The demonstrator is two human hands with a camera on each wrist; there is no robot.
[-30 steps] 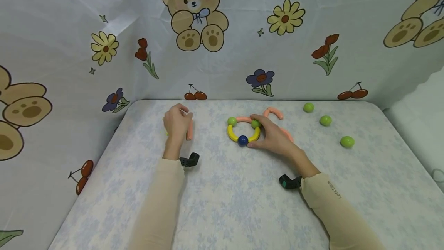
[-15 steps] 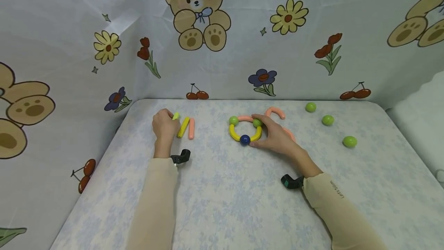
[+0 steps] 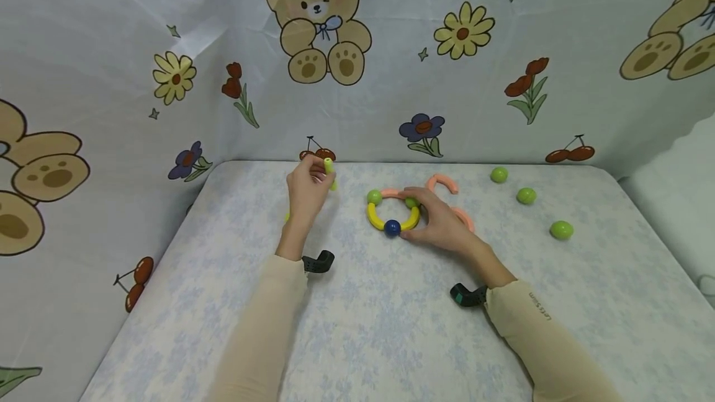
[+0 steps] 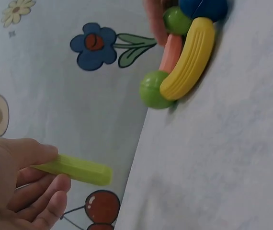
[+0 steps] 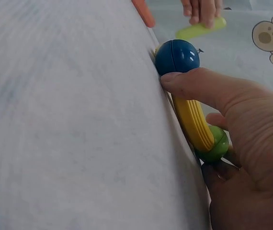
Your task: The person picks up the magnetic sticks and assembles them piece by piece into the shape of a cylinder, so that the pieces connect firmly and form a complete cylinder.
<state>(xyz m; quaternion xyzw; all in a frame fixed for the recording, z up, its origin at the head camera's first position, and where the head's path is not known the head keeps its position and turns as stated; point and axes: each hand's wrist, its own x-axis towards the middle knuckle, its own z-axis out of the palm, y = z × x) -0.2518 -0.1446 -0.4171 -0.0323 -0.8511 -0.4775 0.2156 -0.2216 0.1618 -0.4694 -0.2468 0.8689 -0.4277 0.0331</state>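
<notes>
My left hand (image 3: 306, 190) pinches a light green straight rod (image 4: 81, 170) between thumb and fingers, raised above the far left part of the table. A ring of toy pieces lies to its right: yellow curved rods (image 4: 191, 60), a pink curved rod (image 3: 392, 193), green balls (image 3: 374, 197) and a dark blue ball (image 3: 392, 227). My right hand (image 3: 444, 223) holds this ring at its right side, with the thumb (image 5: 184, 85) against the blue ball and fingers around the right green ball. A yellow straight rod (image 3: 287, 217) shows only slightly past my left hand.
Behind my right hand lie two loose pink curved rods, one a pink arch (image 3: 444, 182) and one partly hidden piece (image 3: 463, 218). Several loose green balls (image 3: 526, 196) sit at the table's right. A printed cloth (image 3: 380, 104) hangs along the back edge.
My left hand first moved left and took hold of the light green rod, then lifted it and came back right toward the ring. The right hand has stayed on the ring.
</notes>
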